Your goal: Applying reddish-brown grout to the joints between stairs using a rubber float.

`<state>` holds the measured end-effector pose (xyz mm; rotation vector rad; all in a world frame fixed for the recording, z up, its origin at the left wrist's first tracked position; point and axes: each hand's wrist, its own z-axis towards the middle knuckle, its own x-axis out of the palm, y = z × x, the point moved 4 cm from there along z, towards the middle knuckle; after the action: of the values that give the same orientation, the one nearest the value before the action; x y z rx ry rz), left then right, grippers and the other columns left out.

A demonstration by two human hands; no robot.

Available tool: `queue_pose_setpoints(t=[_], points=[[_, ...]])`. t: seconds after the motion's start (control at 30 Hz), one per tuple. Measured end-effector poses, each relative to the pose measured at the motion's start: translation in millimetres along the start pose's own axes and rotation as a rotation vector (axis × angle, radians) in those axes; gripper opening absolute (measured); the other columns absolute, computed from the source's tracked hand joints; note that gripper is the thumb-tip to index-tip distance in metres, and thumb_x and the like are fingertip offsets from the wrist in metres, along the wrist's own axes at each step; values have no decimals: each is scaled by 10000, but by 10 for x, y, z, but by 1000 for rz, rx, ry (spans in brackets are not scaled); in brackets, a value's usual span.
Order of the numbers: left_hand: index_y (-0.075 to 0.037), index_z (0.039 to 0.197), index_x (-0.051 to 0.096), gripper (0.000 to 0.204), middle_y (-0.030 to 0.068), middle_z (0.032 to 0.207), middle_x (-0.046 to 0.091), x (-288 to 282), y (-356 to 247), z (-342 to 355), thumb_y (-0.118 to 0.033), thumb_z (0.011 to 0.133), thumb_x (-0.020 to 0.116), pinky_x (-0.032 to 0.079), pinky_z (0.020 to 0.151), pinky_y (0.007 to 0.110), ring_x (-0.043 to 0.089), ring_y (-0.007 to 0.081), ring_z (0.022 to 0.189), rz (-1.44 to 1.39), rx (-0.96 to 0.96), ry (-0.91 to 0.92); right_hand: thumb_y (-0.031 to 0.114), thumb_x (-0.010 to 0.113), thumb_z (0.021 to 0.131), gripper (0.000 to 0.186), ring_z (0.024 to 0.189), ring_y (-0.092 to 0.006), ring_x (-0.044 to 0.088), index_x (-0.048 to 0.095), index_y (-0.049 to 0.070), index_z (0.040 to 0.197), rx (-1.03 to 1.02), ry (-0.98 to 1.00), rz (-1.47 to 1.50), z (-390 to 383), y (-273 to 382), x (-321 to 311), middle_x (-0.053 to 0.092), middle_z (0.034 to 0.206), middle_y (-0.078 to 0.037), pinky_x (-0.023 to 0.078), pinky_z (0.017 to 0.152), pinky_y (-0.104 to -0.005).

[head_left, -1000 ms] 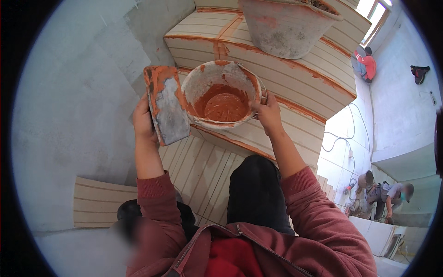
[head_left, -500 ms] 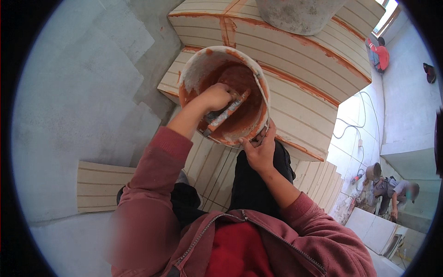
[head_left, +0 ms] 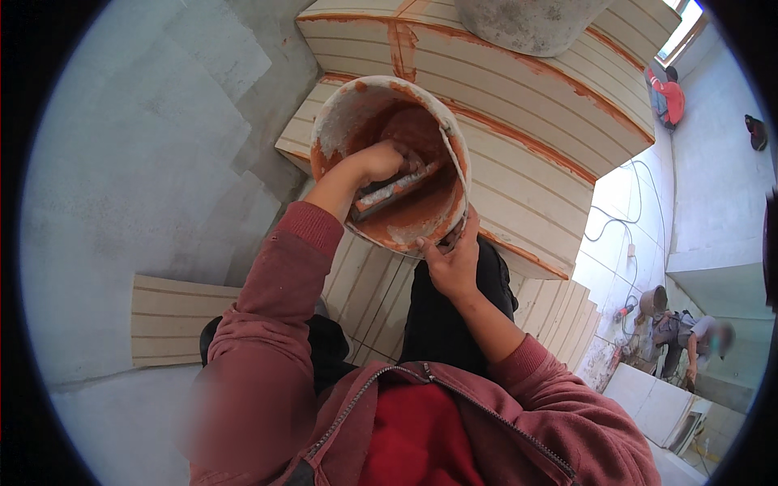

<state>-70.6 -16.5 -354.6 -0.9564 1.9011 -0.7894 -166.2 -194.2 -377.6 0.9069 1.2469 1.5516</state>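
Note:
A white bucket (head_left: 331, 130), tilted toward me and smeared inside with orange grout (head_left: 413, 130), stands by the tiled steps above my knees. My left hand (head_left: 386, 162) reaches into it, closed around the grip of a grout float (head_left: 387, 194). The float's flat, crusted blade lies low in the bucket's mouth, and its handle is mostly hidden by my fingers. At the bucket's lower right rim, my right hand (head_left: 454, 261) is closed on the edge, thumb outside and fingers partly hidden.
Cream striped steps (head_left: 519, 162) with orange grout lines rise ahead; a second grey bucket (head_left: 527, 28) stands above. A bare grey wall (head_left: 162, 162) borders the left. At right are a cable (head_left: 636, 211), a person in red (head_left: 667, 99) and a bending person (head_left: 689, 340).
The float and my left hand have shifted slightly within the bucket, the blade now lower and flatter. The bucket has moved a little up and left; my right hand stays on its rim.

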Motion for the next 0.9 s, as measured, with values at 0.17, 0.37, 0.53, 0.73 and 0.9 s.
queue_pose_setpoints(t=[0.17, 0.37, 0.53, 0.73, 0.9], points=[[-49, 1007, 657, 259, 171, 1002, 638, 84, -94, 40, -144, 785, 564, 429, 850, 362, 590, 287, 959, 232, 1, -48, -9, 670, 697, 749, 1023, -312, 573, 233, -37, 1305, -75, -68, -34, 19, -11, 1, 507, 1138, -224, 458, 860, -335], [-49, 1077, 621, 324, 166, 1023, 630, 139, 44, 304, -201, 795, 577, 420, 857, 357, 581, 287, 956, 542, -36, 30, -20, 653, 725, 744, 1078, -258, 538, 200, -29, 1315, 9, -138, 107, 7, 32, 53, 489, 1155, -215, 442, 896, -316], [-58, 1192, 567, 404, 113, 1068, 630, -53, -224, 22, -250, 837, 547, 442, 810, 330, 592, 227, 937, 329, 186, 248, -77, 605, 746, 711, 1117, -241, 496, 187, -10, 1316, 44, -124, 185, 63, 118, -97, 438, 1211, -188, 441, 908, -316], [39, 1212, 502, 439, 115, 1077, 614, -218, -204, -661, -208, 853, 565, 484, 845, 291, 597, 174, 971, -959, 240, 101, -86, 583, 771, 655, 1053, -226, 532, 210, 1, 1302, 85, -158, 286, 343, 175, -229, 448, 1202, -164, 498, 840, -313], [5, 1190, 512, 376, 94, 1113, 594, -489, 378, -1229, -235, 901, 488, 504, 795, 312, 608, 193, 934, -1120, 793, -348, 130, 583, 861, 488, 921, -187, 572, 341, 30, 1274, 294, -136, 336, 752, 62, -586, 490, 1129, -108, 543, 683, -284]])
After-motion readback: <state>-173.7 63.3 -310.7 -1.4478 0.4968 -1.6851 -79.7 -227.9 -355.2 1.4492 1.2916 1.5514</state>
